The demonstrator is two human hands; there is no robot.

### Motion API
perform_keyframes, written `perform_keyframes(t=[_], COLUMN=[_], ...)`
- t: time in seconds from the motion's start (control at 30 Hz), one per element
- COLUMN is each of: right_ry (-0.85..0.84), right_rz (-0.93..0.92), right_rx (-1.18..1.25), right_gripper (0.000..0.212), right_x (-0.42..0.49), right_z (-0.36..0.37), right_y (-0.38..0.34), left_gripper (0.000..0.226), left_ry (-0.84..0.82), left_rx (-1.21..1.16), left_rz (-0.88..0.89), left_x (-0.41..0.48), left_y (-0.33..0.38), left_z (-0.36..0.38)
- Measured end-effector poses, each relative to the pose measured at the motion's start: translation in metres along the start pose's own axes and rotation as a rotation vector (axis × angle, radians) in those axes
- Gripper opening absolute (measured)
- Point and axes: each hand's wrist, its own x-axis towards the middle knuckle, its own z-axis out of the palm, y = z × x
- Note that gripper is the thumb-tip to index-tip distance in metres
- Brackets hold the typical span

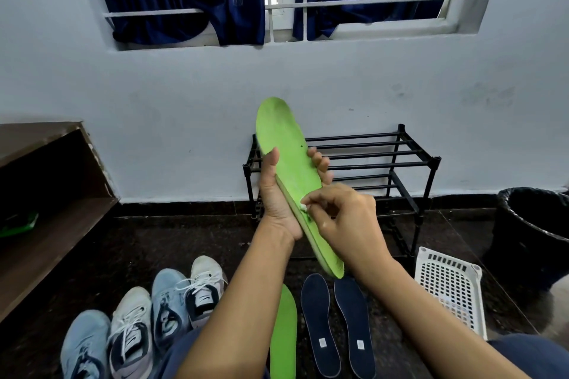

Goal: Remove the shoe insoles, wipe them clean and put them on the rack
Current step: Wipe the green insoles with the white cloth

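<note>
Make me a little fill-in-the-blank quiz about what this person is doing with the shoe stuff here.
1. The left hand holds a ____ insole upright.
2. The right hand presses a small white wipe against that insole.
3. On the floor lie ____ dark blue insoles.
4. The black rack behind holds ____ insoles so far.

Answers: green; two; no

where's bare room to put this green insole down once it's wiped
The black rack has bare bars on each tier. Open floor lies between the wooden shelf and the rack. Crowded: the shoes and the insoles on the floor by your knees.
</note>
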Motion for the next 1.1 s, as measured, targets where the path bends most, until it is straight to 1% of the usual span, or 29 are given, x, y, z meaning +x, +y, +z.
perform_keyframes(t=[0.1,0.2,0.27,0.37,0.43,0.57,0.63,0.73,0.77,0.83,0.93,1.03,1.1], right_ry=[0.085,0.106,0.053,-0.065,-0.078,-0.032,0.018,0.098,0.116,0.129,0.071,-0.051,-0.094], right_rz=[-0.003,0.033,0.069,0.106,0.104,0.106,0.084,0.027,0.032,0.087,0.173,0.188,0.18], right_rx=[-0.055,-0.033,0.031,0.105,0.122,0.077,0.03,-0.085,-0.118,-0.131,-0.011,0.031,0.058], right_gripper=[0.017,0.017,0.018,0.019,0.019,0.02,0.019,0.017,0.016,0.015,0.016,0.018,0.019], right_x=[0.003,0.001,-0.003,-0.009,-0.011,-0.01,-0.008,-0.002,0.0,0.002,-0.002,-0.011,-0.015], right_z=[-0.002,-0.003,-0.003,-0.004,-0.004,-0.003,-0.003,-0.002,-0.003,-0.005,-0.01,-0.01,-0.009], right_y=[0.007,0.006,-0.002,-0.015,-0.016,-0.007,0.0,0.01,0.014,0.016,0.01,-0.004,-0.01], left_gripper=[0.068,0.071,0.077,0.081,0.079,0.078,0.076,0.063,0.06,0.061,0.07,0.082,0.084], left_ry=[0.013,0.032,0.048,0.068,0.074,0.09,0.09,0.081,0.088,0.095,0.068,0.102,0.105], left_rx=[0.028,0.042,0.029,0.012,0.004,0.031,0.051,0.062,0.071,0.089,0.09,0.068,0.049], left_rz=[-0.05,-0.08,-0.079,-0.027,-0.001,-0.004,-0.029,-0.079,-0.102,-0.142,-0.181,-0.112,-0.064], left_x=[-0.003,-0.004,-0.004,-0.004,-0.004,-0.003,-0.004,-0.007,-0.007,-0.007,-0.006,-0.004,-0.003], left_y=[-0.01,-0.01,-0.004,0.006,0.006,-0.002,-0.009,-0.021,-0.024,-0.028,-0.025,-0.014,-0.008], left_z=[0.005,0.006,0.002,-0.005,-0.007,-0.004,-0.001,0.005,0.006,0.005,0.001,-0.006,-0.009])
